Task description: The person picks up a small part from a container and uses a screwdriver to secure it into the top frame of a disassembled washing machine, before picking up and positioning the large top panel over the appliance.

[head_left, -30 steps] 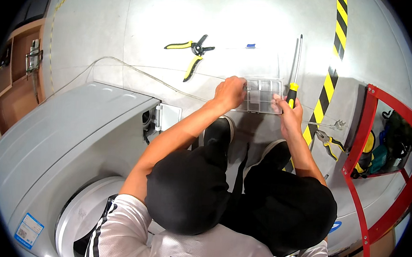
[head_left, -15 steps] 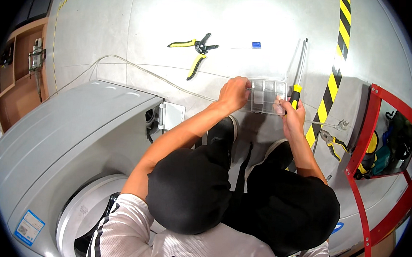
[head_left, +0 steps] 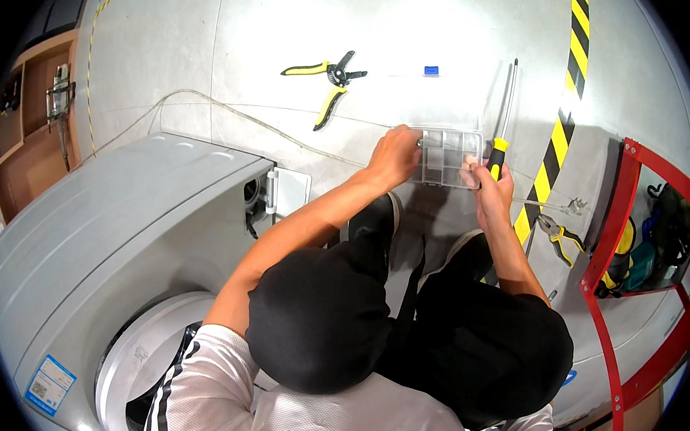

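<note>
A clear plastic compartment box (head_left: pixel 451 160) is held level between my hands, above my shoes. My left hand (head_left: pixel 396 154) is closed at its left end, with the fingertips at the edge; a small dark spot beside them is too small to name. My right hand (head_left: pixel 495 194) grips the right end, its fingers showing through the clear plastic. That same hand also holds a yellow-and-black screwdriver (head_left: pixel 497 155), its long shaft pointing away from me. Few contents can be made out inside the box.
Yellow-handled wire strippers (head_left: pixel 337 76) and a small blue piece (head_left: pixel 431 71) lie ahead on the floor. Pliers (head_left: pixel 559 239) and a plug (head_left: pixel 575 206) lie right, near striped tape (head_left: pixel 552 160) and a red-framed rack (head_left: pixel 606 229). A grey washing machine (head_left: pixel 119 204) stands left.
My hands, the box and the screwdriver have shifted very slightly away from me and to the right. Both grips look the same.
</note>
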Demonstrator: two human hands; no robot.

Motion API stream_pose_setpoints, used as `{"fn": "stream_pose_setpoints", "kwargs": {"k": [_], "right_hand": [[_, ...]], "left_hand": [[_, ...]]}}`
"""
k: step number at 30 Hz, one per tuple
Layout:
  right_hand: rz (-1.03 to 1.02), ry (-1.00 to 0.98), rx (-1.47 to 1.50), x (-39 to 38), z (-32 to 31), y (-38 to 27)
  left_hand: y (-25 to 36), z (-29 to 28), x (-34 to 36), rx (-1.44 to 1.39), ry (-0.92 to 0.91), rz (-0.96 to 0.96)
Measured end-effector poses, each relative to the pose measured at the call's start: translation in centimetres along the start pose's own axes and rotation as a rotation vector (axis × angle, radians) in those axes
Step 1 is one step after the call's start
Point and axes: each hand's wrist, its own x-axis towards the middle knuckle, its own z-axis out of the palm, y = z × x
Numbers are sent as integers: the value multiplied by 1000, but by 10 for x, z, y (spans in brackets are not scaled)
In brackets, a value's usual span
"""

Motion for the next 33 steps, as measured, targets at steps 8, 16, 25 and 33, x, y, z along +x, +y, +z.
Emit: {"fn": "stream_pose_setpoints", "kwargs": {"k": [8, 16, 25, 33], "right_hand": [[-63, -6, -20, 0, -2, 4], [-9, 24, 0, 1, -3, 5], [0, -13, 37, -2, -5, 6], [34, 27, 4, 0, -9, 1]], "left_hand": [[3, 2, -4, 25, 17, -54], [9, -2, 5, 5, -95, -252], [-3, -2, 12, -8, -157, -196], [-2, -17, 13, -149, -144, -75]]}}
